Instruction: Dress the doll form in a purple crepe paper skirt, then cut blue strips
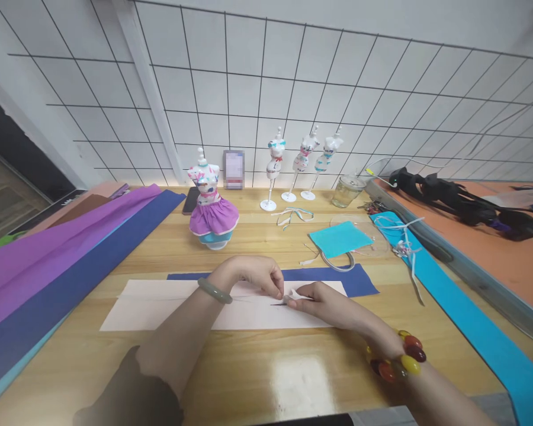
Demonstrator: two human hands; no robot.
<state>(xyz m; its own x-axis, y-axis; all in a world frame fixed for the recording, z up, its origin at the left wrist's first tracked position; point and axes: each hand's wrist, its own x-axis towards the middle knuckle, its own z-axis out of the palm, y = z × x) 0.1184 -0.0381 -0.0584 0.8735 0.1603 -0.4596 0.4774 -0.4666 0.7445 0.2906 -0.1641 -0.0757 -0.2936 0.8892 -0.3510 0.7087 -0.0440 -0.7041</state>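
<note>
A long pale pink sheet (249, 316) lies across the wooden table, partly over a dark blue sheet (357, 279). My left hand (262, 277) is above it, its thumb and fingers pinched together at a small whitish piece (288, 297). From the right, my right hand (317, 302) has its thumb and forefinger closed on the same piece; it is too small to make out. A thin dark line (278, 305) shows on the pale sheet beside the fingertips; I cannot tell what it is.
Behind stands a mini dress form (214, 216) in a purple skirt, with several smaller forms (275, 157). A turquoise square (341, 238), a glass jar (349, 191) and a turquoise strip (453, 302) lie right. Coloured sheets (71, 260) are piled left.
</note>
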